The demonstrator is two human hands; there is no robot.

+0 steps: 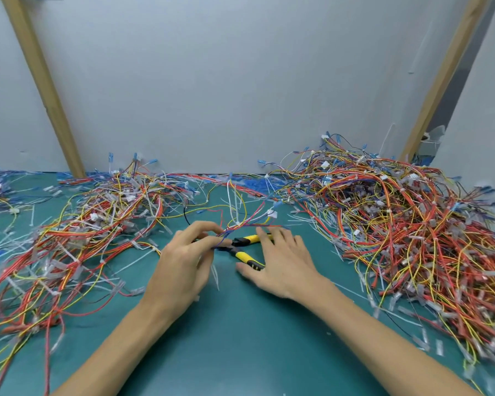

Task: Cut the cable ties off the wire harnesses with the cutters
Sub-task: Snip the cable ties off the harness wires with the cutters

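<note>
On the mat (240, 338), left hand (180, 261) is pinching a seemingly limp, light harness (240, 224); right hand (280, 261) is lying flat over cutters (245, 248), best gripped by the handles.

Bright, even, almost shadowless light; wide-angle bowing at the edges, outer wire heaps (412, 238) perhaps motion-blurred.

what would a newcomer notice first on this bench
The tangled heaps of red, yellow and blue wire harnesses grab the eye first: the bigger heap fills the right side of the green mat, a flatter heap the left. In the gap between, the left hand pinches a thin harness, and the right hand lies open over yellow-handled cutters.
</note>
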